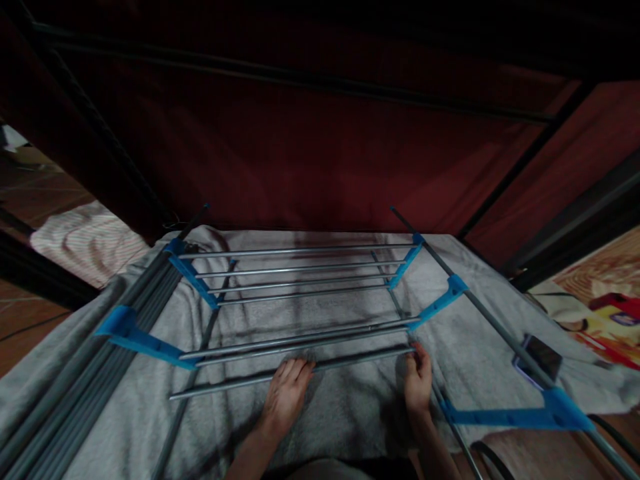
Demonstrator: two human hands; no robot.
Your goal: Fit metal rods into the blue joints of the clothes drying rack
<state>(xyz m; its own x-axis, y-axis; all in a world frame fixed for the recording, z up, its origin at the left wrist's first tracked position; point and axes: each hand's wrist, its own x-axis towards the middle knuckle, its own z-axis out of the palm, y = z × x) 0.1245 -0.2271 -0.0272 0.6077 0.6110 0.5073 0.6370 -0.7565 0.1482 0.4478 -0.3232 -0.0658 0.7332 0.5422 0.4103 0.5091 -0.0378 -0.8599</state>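
A loose grey metal tube (pixel 360 360) lies crosswise in front of me. My left hand (pixel 287 395) is closed over it near the middle, palm down. The fingers of my right hand (pixel 419 383) are curled at the tube's right end, beside the slanting right leg. Its left end sticks out past another slanting leg (pixel 170 430). Beyond it stands a rack frame of grey tubes, with several crossbars (pixel 300 283) between blue plastic brackets (pixel 193 277). A blue bracket (pixel 510 418) at the lower right has no crossbar in it.
A grey blanket (pixel 330 413) lies under the rack. Several grey tubes (pixel 85 400) are lined up at left. A phone (pixel 540 360) rests by the right side rail. Red fabric panels (pixel 310 160) with dark bars rise behind. A red and yellow package (pixel 615 327) is at far right.
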